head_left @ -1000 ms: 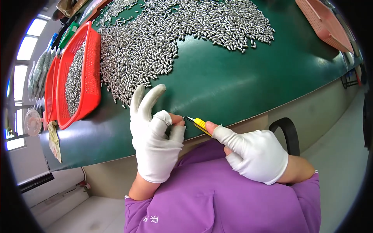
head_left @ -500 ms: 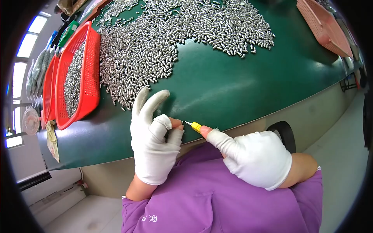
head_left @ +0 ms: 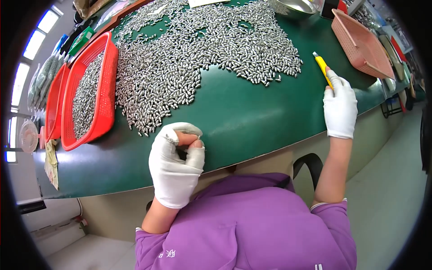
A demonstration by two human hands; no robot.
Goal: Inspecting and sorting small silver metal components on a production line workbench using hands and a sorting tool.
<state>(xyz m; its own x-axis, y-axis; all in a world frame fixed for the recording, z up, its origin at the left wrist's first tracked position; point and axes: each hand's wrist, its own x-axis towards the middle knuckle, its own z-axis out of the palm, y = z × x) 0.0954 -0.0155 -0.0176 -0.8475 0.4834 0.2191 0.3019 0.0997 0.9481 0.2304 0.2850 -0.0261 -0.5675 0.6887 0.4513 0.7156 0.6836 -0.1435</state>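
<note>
So the right hand (head_left: 340, 108) has a grip on a yellow tool (head_left: 321, 64), out over the green worktop (head_left: 252, 121) near the pink basket (head_left: 349, 45). Left hand (head_left: 174, 168) is curled up, thumb by finger, near the metal parts (head_left: 153, 85); can't tell if anything's pinched in there.

Light blazes white in the windows (head_left: 33, 45) on my left; my green tabletop (head_left: 252, 120) carries a pale sheen and the small metal pieces (head_left: 155, 78) glint. Shadow darkens beside the pink basket (head_left: 366, 45) — edges bow toward my view's black rim.
</note>
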